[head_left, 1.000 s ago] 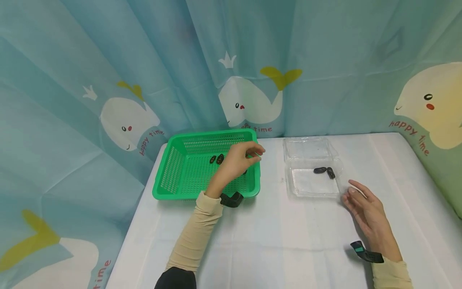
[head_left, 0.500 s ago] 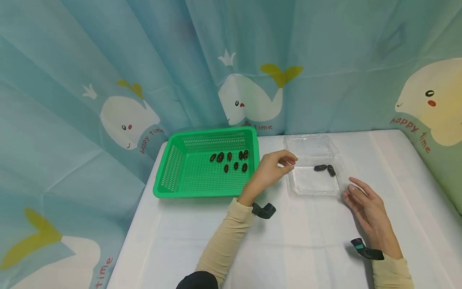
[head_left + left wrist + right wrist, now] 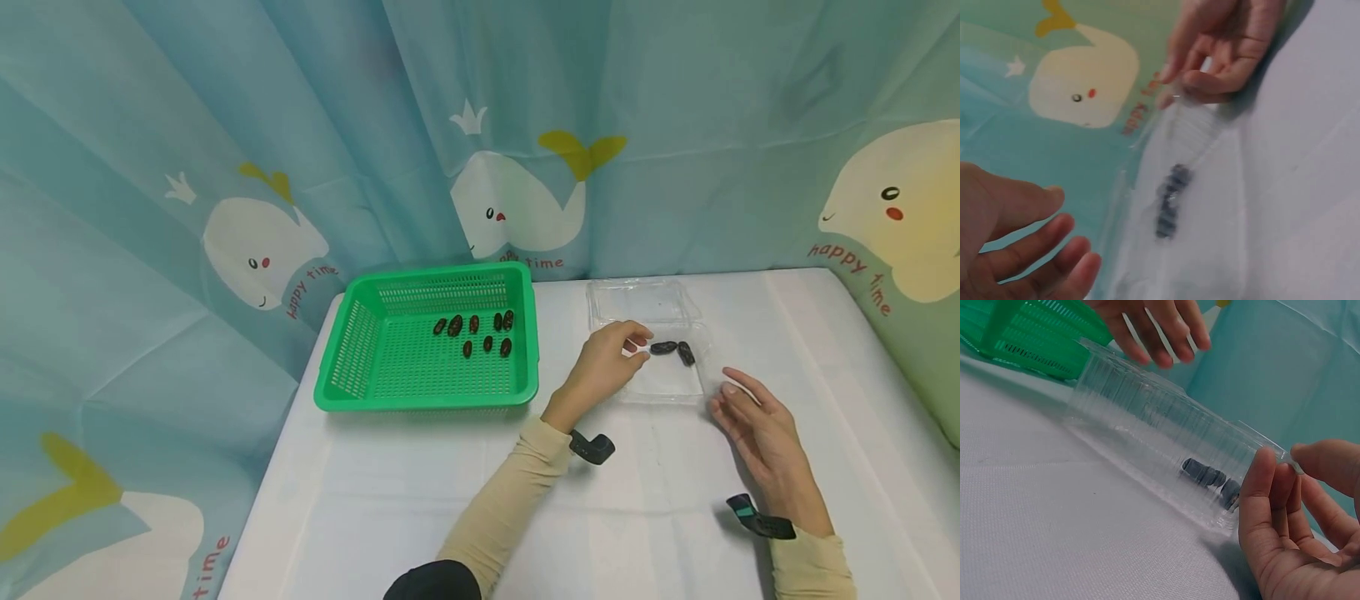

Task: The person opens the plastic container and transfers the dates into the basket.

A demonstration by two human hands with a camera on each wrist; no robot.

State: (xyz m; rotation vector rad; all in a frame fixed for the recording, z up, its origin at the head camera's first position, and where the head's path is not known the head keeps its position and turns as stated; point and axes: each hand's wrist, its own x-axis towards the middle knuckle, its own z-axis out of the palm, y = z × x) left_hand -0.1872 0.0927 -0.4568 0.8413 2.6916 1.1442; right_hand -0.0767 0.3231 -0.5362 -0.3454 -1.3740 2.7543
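A clear plastic box [image 3: 663, 392] with its lid folded back lies at the right, holding two dark, wrinkled dates [image 3: 663, 347] near its right end. My left hand [image 3: 606, 362] hovers over the box's left part, fingers bent and apart from the thumb. In the left wrist view, nothing shows between those fingers [image 3: 1063, 250]. At the box's right edge, my right hand [image 3: 765, 442] pinches the rim between thumb and fingers, as the right wrist view shows. Several reddish-brown dates [image 3: 474, 324] lie in the green basket [image 3: 330, 400] on the left.
A white cloth covers the table [image 3: 637, 517]. Behind it hangs a blue-green curtain [image 3: 675, 192] printed with whales, close to the back edge. Each wrist wears a black band [image 3: 761, 518]. The basket has raised slotted walls.
My left hand has moved right, from above the green basket to above the clear box, uncovering the dates in the basket. The right hand stays at the box's rim.
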